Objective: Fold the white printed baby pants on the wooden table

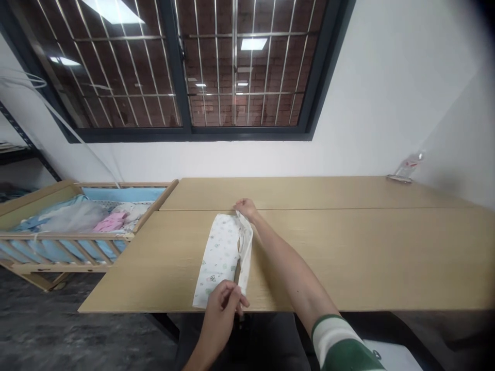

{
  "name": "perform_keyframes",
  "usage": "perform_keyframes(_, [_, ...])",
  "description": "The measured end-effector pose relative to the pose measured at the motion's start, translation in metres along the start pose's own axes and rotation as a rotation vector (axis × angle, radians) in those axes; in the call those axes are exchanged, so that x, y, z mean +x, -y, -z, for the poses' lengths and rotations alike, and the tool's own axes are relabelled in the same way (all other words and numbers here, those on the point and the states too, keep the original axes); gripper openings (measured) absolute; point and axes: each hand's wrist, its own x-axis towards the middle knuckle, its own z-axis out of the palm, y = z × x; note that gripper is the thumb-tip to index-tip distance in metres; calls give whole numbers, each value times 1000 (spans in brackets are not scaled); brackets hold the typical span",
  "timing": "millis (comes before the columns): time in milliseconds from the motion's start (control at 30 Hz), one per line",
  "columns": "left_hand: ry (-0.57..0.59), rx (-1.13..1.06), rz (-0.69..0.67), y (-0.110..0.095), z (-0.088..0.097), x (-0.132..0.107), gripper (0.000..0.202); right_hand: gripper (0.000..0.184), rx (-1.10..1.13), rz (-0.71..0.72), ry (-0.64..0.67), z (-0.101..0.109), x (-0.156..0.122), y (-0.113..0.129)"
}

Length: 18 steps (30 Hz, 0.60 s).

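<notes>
White oblong patterned cloth point(220, 242): print too sm. to ID
Slatted pale-wood crib point(77, 235): L end cut off
Green-white striped sleeve point(344, 348): cut @ btm

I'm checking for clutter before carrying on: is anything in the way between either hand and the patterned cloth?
Nothing visible is in the way. The right hand pinches the far end of the patterned cloth and the left hand its near end, directly over the table.

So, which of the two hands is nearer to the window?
The right hand, at the far end of the cloth; the left hand is at its near end.
</notes>
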Motion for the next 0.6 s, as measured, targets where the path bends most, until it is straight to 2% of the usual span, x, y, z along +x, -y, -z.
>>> perform_keyframes(167, [-98, 3, 19, 18, 30, -20, 45, 21, -82, 46, -20, -46, -2, 2])
perform_keyframes(300, [-220, 64, 25, 30, 48, -27, 45, 18, -150, 64, -33, -76, -4, -2])
perform_keyframes(467, [-343, 100, 6, 35, 65, -29, 45, 18, -215, 76, -39, -101, -9, -8])
perform_keyframes(600, [-372, 138, 20, 37, 76, -27, 45, 20, -253, 71, -44, -113, -16, -13])
